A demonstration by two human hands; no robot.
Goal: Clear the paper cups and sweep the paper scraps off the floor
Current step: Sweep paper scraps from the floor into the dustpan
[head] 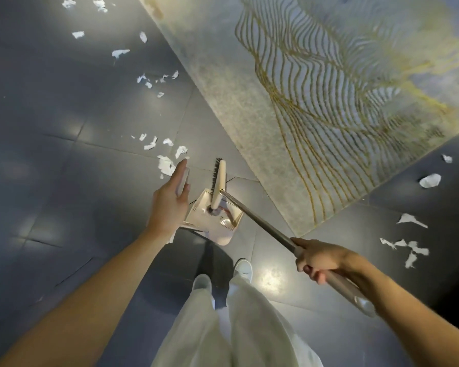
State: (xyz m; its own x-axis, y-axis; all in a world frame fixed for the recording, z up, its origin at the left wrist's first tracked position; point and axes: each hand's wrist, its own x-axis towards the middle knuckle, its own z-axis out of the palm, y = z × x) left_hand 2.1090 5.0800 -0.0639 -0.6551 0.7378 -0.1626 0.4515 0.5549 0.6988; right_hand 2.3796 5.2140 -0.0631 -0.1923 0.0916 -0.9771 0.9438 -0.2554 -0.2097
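Head view only.

Left grip [170, 205]: holding the dustpan handle [183, 178], fingers laid along it and thumb on the other side. The dustpan [224, 222] hangs below that grip, cream, mouth facing up toward the camera, just ahead of the white shoes [243, 268].

Right grip [319, 259]: closed tight round the broom pole [257, 218] near its top end. The pole slants down and left to the broom head [219, 181]. The head's near end sits in the dustpan, the far end sticks out past its rim, dark bristles facing left.

Paper scraps [166, 164]: nearest cluster is on the floor [51, 128] just beyond the left fingertips. More are strewn toward the top left, and another group lies on the floor at right, well apart from the pan. One larger crumpled white piece [431, 180] is at far right, near the rug corner; cup or scrap, cannot tell.

Rug [329, 102]: pale with gold wavy lines, running diagonally across the upper right, no scraps on it.
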